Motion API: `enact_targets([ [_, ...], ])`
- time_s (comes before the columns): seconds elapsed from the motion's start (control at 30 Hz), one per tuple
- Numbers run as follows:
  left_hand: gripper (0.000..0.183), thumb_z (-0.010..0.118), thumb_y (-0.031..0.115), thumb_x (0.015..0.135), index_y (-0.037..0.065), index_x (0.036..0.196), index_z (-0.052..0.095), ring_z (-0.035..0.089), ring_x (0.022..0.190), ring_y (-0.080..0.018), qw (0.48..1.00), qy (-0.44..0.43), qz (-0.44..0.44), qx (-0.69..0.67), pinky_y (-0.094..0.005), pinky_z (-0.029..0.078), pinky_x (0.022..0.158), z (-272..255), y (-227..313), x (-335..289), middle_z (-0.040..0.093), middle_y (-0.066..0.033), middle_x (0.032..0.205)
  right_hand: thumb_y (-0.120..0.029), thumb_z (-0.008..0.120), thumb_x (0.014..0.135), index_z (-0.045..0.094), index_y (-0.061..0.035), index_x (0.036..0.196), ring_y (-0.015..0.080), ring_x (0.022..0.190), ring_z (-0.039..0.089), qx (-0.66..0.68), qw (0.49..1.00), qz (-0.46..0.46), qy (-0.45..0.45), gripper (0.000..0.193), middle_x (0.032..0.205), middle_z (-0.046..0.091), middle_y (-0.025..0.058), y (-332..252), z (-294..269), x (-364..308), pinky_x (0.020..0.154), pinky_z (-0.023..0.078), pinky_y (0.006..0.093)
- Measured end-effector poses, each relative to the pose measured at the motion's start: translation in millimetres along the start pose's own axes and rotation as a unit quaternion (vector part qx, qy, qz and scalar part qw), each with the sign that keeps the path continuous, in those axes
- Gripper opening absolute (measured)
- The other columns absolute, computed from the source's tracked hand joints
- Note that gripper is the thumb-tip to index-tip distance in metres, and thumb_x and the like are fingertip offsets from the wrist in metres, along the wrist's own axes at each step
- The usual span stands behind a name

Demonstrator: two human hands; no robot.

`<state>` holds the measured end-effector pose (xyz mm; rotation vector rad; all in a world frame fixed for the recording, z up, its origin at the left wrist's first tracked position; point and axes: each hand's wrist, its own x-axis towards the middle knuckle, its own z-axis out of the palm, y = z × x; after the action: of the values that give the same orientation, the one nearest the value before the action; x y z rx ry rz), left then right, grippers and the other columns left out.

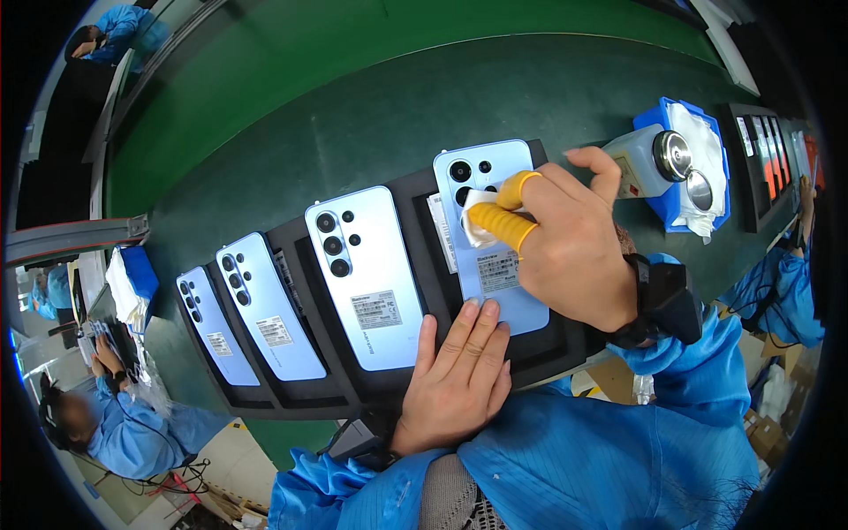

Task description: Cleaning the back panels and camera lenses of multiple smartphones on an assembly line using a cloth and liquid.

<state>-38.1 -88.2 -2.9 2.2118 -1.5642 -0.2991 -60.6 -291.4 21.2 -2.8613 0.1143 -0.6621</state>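
Several light-blue smartphones lie back side up in a black foam tray (430,231), each with round camera lenses and a printed label. On the rightmost smartphone (521,311), my left hand (459,380) rests flat with its fingers stretched over the lower end. My right hand (574,247) wears yellow finger cots (499,223) and pinches a folded white wiping cloth (478,231) against the camera area of that same phone. The cloth and fingers hide some of its lenses. To the left, another smartphone (380,265) sits beside my left fingertips, apart from the cloth.
Beyond my right hand stands a translucent pump bottle (640,163) with a metal top, against a blue bin (651,119) of white cloths. Farther right is another black tray (751,199). A second blue bin (140,287) stands left. Co-workers in blue sit on both sides.
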Motion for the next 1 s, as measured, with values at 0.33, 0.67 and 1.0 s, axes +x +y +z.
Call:
enact_targets([
  [0.33,0.038,0.066,0.014,0.076,0.003,0.112,0.064,0.046,0.131,-0.0276,1.000,0.008,-0.008,-0.015,-0.0553,0.021,0.111,-1.0,4.5,2.9,0.055,-0.0153,0.134,-0.002,0.065,0.069,0.074,-0.0085,0.089,0.0162,0.084,0.055,-0.023,0.999,-0.006,0.038,0.023,0.088,0.059,0.0005,5.3,5.2,4.9,0.093,0.027,0.0476],
  [0.67,0.039,0.065,0.014,0.075,0.003,0.112,0.065,0.047,0.130,-0.0289,1.000,0.018,-0.015,-0.004,-0.0559,0.021,0.111,0.2,4.1,1.2,0.055,-0.0156,0.133,-0.010,0.065,0.069,0.070,-0.0076,0.072,0.0181,0.088,0.054,-0.146,0.983,0.075,0.084,0.006,0.087,0.055,-0.0003,36.5,4.8,10.8,0.091,0.030,0.0485],
  [1.0,0.040,0.064,0.014,0.075,0.002,0.113,0.065,0.047,0.130,-0.0306,1.000,0.009,-0.013,0.000,-0.0564,0.020,0.112,2.0,5.3,2.5,0.056,-0.0162,0.133,-0.003,0.065,0.072,0.065,0.0007,0.074,0.0208,0.082,0.056,-0.088,0.992,0.086,0.017,0.004,0.086,0.053,0.0061,0.1,4.9,-17.7,0.089,0.030,0.0486],
])
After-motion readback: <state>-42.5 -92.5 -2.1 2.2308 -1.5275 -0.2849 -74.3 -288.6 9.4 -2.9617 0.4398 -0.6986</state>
